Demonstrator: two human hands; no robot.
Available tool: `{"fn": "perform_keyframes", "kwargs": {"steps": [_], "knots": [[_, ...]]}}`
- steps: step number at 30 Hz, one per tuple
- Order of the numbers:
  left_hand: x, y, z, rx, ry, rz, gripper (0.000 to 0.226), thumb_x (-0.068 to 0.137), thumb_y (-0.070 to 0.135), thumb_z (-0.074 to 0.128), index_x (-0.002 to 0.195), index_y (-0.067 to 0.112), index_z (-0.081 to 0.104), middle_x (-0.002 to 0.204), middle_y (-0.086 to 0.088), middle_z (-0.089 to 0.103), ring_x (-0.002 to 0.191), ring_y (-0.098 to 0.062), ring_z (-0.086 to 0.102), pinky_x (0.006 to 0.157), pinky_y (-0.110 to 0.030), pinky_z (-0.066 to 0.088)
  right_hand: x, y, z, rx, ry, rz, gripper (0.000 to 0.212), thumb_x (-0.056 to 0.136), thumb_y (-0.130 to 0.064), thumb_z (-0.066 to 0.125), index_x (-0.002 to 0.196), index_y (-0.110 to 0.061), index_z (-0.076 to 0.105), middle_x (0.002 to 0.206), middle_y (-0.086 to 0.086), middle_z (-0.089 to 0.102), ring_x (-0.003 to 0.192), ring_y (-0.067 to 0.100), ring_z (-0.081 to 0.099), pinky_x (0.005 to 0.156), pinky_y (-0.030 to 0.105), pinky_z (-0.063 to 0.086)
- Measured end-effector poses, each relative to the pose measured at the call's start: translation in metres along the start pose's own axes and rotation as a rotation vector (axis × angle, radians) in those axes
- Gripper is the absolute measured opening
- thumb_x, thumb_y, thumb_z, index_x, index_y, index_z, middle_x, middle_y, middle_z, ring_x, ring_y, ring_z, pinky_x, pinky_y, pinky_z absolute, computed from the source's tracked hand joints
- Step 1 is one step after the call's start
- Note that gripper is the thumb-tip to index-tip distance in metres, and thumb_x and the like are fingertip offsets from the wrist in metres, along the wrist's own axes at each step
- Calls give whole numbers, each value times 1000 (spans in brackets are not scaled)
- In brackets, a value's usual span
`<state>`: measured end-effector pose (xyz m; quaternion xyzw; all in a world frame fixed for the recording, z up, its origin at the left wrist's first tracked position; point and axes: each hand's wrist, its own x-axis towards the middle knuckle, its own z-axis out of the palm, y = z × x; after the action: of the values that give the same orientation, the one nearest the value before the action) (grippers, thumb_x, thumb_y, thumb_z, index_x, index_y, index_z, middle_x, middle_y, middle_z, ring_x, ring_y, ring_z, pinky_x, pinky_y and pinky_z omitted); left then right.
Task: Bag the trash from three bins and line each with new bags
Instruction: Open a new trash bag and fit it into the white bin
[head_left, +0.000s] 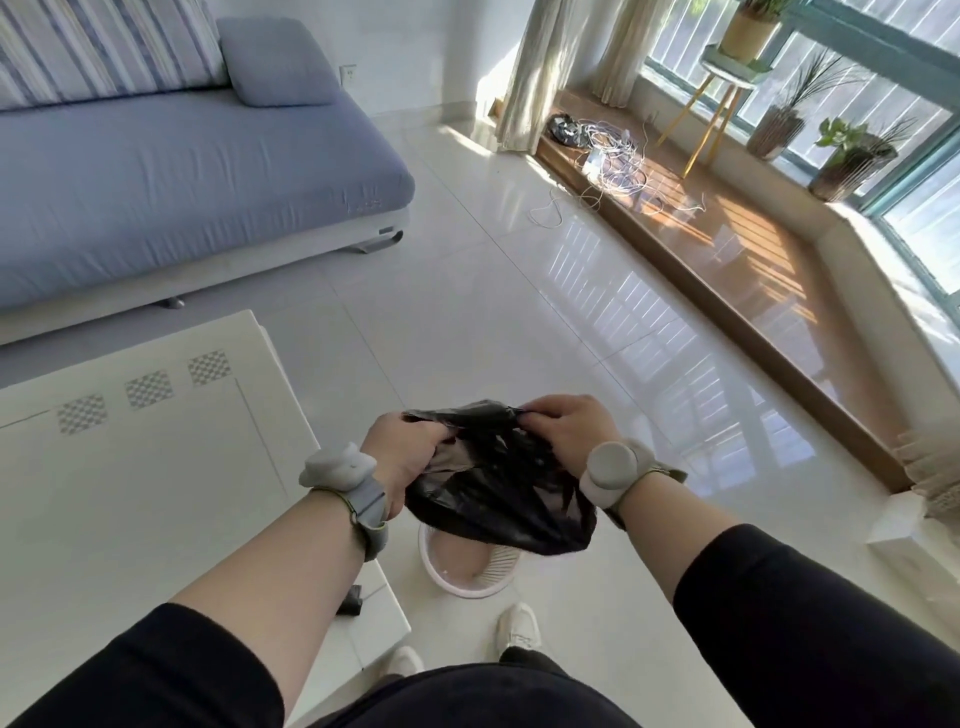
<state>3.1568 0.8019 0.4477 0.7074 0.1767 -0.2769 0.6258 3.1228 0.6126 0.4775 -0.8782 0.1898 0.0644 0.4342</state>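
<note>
Both hands hold a black bag (498, 483) up over a bin (470, 569) on the floor. Left hand (402, 457) has its fingers curled round the bag's top edge on the left side; right hand (563, 428) pinches the same edge on the right, fingers bunched on the film. The mouth runs roughly left-right btwn the two hands — looks like they're working it open.

Key relation: the bin sits directly below the bag, a bit nearer the body, just in front of the shoes (517, 626). The bag's lower end hangs over the bin's far rim and hides part of it; can't tell if it touches. So the next move is prob. straight down and slightly back, w/ the mouth spread wide enough to fold over the rim. Left hand is a touch nearer the bin.

Materials: bag is thin glossy plastic, crumpled and limp, slightly see-through where light hits — will cling and fold on itself. Bin is round, pale, rigid, w/ a slotted wall; the inside looks bare as far as it shows. Floor (519, 312) is glossy tile. White table (130, 467) just left of the bin, sofa (156, 182) beyond.
</note>
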Motion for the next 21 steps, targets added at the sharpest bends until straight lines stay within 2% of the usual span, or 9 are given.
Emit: {"fn": "perform_keyframes", "kwargs": {"steps": [2, 5, 8, 9, 11, 13, 15, 18, 21], "knots": [[4, -4, -6, 273, -10, 58, 12, 70, 21, 71, 71, 10, 73, 71, -9, 71, 70, -26, 66, 68, -31, 52, 7, 6, -7, -48, 64, 35, 13, 85, -20, 65, 88, -18, 77, 85, -4, 72, 86, 12, 64, 78, 22, 49], [4, -7, -7, 676, 47, 62, 19, 78, 16, 63, 60, 13, 58, 60, -2, 56, 70, -25, 53, 52, -24, 35, 18, 12, -18, -119, 125, 52, 16, 87, -22, 62, 92, -15, 75, 91, 1, 72, 91, 20, 63, 86, 30, 50], [13, -12, -7, 818, 86, 19, 14, 85, 7, 52, 78, 11, 63, 75, -6, 57, 82, -29, 52, 58, -27, 34, 33, 24, -30, -103, 171, 146, 18, 88, -21, 59, 95, -13, 74, 91, 4, 70, 93, 23, 62, 86, 32, 50], [17, -16, -7, 848, 91, 2, 17, 88, 5, 48, 90, 8, 65, 88, -11, 61, 89, -31, 55, 65, -27, 35, 37, 27, -35, -34, 193, 212, 17, 88, -20, 58, 92, -14, 73, 92, 5, 69, 94, 26, 64, 86, 36, 52], [21, -22, -9, 902, 92, -57, 25, 93, 6, 43, 108, 4, 63, 113, -17, 63, 106, -34, 56, 77, -29, 39, 44, 36, -46, 313, 216, 382, 15, 89, -15, 56, 80, -14, 67, 86, 10, 67, 83, 30, 66, 76, 43, 58], [20, -26, -10, 906, 108, -105, 28, 95, 6, 42, 116, 1, 61, 122, -18, 61, 115, -34, 55, 87, -31, 42, 48, 45, -55, 659, 248, 551, 24, 94, -8, 47, 73, -14, 56, 73, 9, 62, 64, 23, 61, 55, 35, 59], [19, -28, -9, 788, 140, -146, 31, 96, 3, 38, 117, -7, 58, 123, -23, 59, 115, -37, 55, 83, -35, 42, 52, 57, -62, 806, 289, 624, 25, 95, -7, 41, 74, -13, 52, 72, 6, 59, 63, 20, 58, 46, 28, 56], [20, -33, -1, 324, 148, -269, 22, 92, 10, 44, 94, -1, 63, 97, -20, 62, 89, -33, 59, 77, -35, 42, 58, 72, -65, 845, 236, 646, 17, 90, -13, 41, 82, -13, 56, 86, 9, 60, 73, 24, 59, 60, 34, 56], [23, -33, 16, -281, 107, -359, 25, 89, 21, 52, 100, 5, 67, 91, -16, 68, 76, -28, 63, 77, -40, 52, 49, 63, -54, 848, 93, 651, 28, 82, -37, 48, 93, -15, 61, 97, 12, 63, 90, 28, 60, 81, 48, 52]]}}
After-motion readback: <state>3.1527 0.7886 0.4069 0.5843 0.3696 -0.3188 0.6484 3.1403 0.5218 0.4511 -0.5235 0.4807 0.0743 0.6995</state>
